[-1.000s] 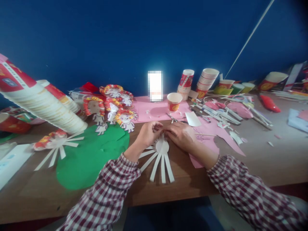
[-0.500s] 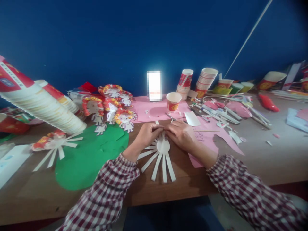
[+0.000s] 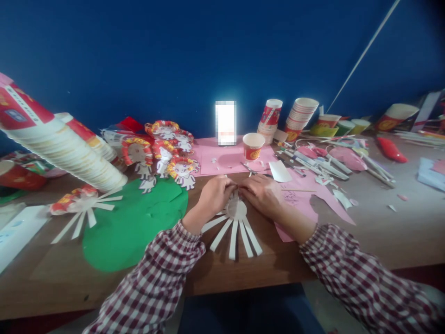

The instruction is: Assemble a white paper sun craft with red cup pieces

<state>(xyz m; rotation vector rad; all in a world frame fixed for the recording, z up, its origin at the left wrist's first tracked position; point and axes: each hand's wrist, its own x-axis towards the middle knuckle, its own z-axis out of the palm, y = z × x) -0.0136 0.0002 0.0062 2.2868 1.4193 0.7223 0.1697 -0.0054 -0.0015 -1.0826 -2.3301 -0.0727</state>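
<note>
A paper cup cut into strips (image 3: 238,209) lies spread out like rays on the wooden table, its round base in the middle and several white strips fanning towards me. At its far side my left hand (image 3: 217,195) and my right hand (image 3: 261,194) pinch close together, fingertips nearly meeting over the far strips. Both hands are closed on these strips; my fingers hide the part they hold. To the left, a second cut cup (image 3: 85,204) has some strips straight and others curled up in red and yellow, partly over a green paper sheet (image 3: 135,232).
Stacked paper cups lean at the left (image 3: 79,148); more cup stacks (image 3: 301,118) stand at the back. Curled-cup figures (image 3: 163,155) sit behind the green sheet. A single cup (image 3: 253,146) and scissors (image 3: 249,169) rest on pink paper (image 3: 222,160). Markers (image 3: 313,164) and scraps lie right.
The cut cup has turned a little under my fingers, its near strips swinging to the right. My hands stay pinched at its far side. The whole view has shifted slightly.
</note>
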